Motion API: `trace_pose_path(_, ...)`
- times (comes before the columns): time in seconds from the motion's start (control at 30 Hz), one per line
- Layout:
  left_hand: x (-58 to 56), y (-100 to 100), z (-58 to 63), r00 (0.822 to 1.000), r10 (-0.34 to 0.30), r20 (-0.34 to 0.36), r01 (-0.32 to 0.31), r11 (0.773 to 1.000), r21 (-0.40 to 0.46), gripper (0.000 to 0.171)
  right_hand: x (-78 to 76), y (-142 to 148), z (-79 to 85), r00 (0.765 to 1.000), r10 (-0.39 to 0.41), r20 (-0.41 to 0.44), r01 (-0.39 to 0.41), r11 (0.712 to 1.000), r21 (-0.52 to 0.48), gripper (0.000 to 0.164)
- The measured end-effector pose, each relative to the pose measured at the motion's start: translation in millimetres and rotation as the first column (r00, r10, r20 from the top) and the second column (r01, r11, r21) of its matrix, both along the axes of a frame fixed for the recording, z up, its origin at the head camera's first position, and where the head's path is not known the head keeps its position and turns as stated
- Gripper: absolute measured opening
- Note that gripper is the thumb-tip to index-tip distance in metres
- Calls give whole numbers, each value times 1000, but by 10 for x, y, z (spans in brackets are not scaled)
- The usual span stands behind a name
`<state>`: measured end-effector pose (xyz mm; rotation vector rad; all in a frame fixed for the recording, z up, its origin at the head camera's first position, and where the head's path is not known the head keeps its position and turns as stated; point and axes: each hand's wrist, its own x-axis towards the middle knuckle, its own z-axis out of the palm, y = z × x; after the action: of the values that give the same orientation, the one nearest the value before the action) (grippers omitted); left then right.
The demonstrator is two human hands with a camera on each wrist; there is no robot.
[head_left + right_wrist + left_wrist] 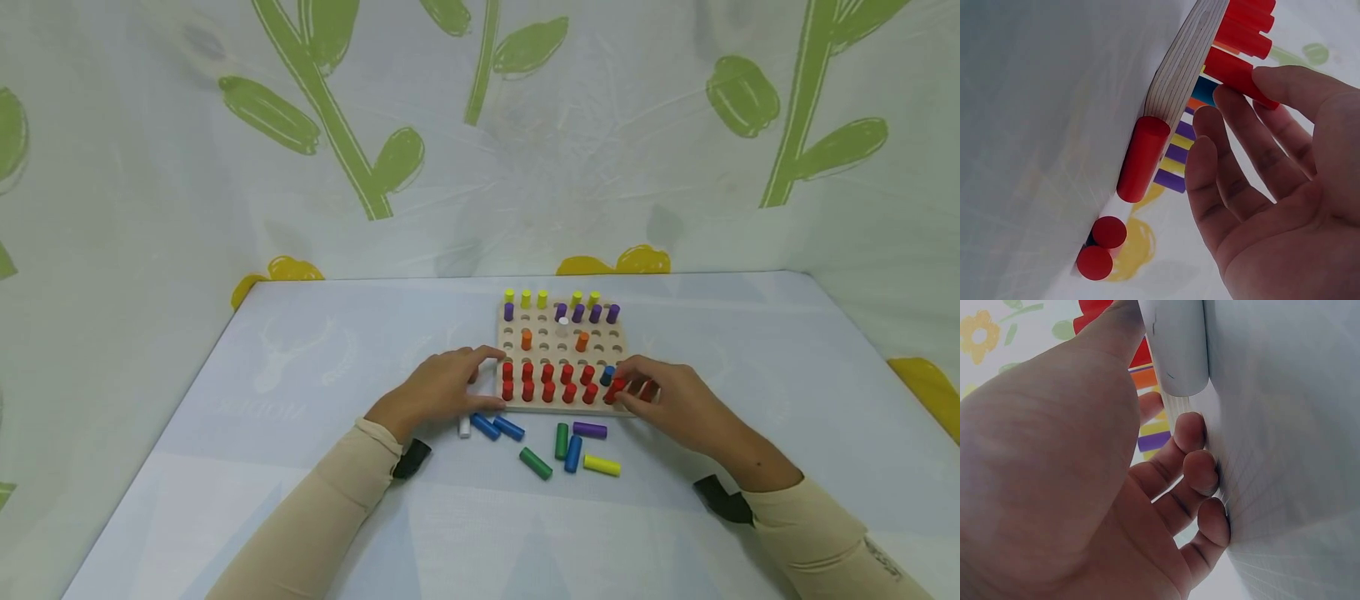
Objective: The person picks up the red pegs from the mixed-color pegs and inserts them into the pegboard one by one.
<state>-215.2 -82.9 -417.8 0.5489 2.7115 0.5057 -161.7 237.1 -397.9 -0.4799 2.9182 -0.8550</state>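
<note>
A wooden pegboard (564,408) lies on the table, with two front rows of red pegs (548,392). My right hand (675,404) pinches a red peg (1235,75) between thumb and fingers at the front row's right end; the peg leans, its lower end at the board. Behind it stands a blue peg (607,375). At the board's left edge my left hand (438,387) is spread, thumb tip by the front corner and index finger farther back. Its other fingertips (1200,472) rest on the tabletop. A white peg (1179,350) lies near that thumb.
Loose blue pegs (509,428), green pegs (536,463), a purple peg (589,430) and a yellow peg (602,465) lie before the board. Several red pegs (1141,159) lie by its right side. Yellow, purple, white and orange pegs (582,342) stand in rear rows.
</note>
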Motion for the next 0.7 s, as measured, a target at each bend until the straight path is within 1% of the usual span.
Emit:
trace_pose_path(0.23, -3, 1, 0, 1000, 6, 3, -6, 1000, 0, 79, -4, -8, -10, 1000, 2, 0, -2, 1000, 3, 25)
trace_pose_path(0.7, -8, -8, -16, 1000, 4, 0, -4, 1000, -1, 79, -4, 3, -23, 1000, 10, 11, -10, 1000, -1, 26)
